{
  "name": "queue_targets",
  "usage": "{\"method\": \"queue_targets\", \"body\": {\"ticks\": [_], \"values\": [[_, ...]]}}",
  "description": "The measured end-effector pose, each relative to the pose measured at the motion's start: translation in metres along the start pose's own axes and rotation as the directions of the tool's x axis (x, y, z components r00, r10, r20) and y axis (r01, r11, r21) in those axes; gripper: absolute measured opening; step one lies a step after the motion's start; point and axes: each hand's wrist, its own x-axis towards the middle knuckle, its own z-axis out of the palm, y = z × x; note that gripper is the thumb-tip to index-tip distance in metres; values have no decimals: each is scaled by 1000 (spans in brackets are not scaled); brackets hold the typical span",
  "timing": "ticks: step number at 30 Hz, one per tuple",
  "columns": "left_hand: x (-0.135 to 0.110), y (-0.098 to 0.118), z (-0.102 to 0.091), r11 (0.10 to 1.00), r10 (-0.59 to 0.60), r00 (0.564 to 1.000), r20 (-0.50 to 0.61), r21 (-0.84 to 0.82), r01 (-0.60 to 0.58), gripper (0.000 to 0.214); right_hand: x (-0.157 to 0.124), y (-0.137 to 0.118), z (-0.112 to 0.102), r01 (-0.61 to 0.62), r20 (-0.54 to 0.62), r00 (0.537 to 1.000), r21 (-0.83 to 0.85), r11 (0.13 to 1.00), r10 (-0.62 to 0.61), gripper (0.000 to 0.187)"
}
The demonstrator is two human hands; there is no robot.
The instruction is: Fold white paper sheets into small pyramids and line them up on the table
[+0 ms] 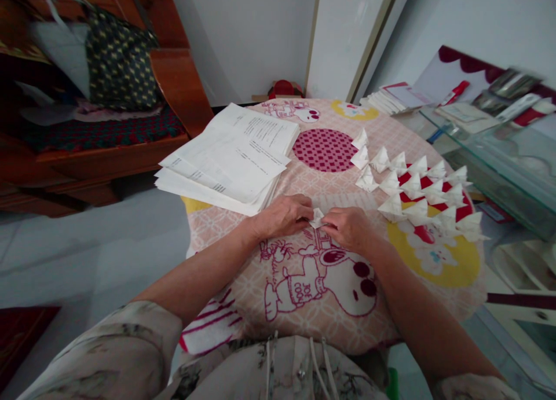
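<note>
A small folded white paper piece [317, 218] sits between my two hands, low over the patterned tablecloth [243, 261]. My left hand [286, 215] pinches its left side with bent fingers. On its right side, my right hand [350, 228] grips it the same way, thumb and fingers together. Several finished-looking folded paper pieces [412, 184] with pointed tips stand in rows to the right of my hands. Beyond my left hand lies a stack of printed paper sheets [230, 157], its edges fanned out unevenly.
Against the right wall stands a glass shelf [504, 157] with a red marker [454, 93] and other items on it. More stacked papers [395, 97] rest at the table's far right. A wooden bench [169, 93] with a dark patterned bag [117, 61] is at the left.
</note>
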Motion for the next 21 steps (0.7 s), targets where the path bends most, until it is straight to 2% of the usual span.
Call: {"method": "queue_targets", "body": {"ticks": [5,9,12,15,18,21], "values": [[-1,1,1,999,-6,1000,5,48,6,19,-1,-5,0,35,81,996,-189,981,-20,24],[-1,4,0,996,18,999,36,87,-21,18,-2,-3,5,54,52,998,-191,980,-45,26],[0,4,0,997,6,999,32,72,-8,21,-2,2,10,32,-31,999,-69,997,-34,26],[2,3,2,998,-57,998,-4,-7,57,23,0,5,12,-52,-101,993,153,987,68,22],[4,0,4,980,-160,986,-37,-123,154,18,1,4,11,-183,-94,967,396,900,238,18],[8,-2,5,935,-283,958,-43,-235,266,13,3,3,8,-339,5,913,563,753,407,18]]}}
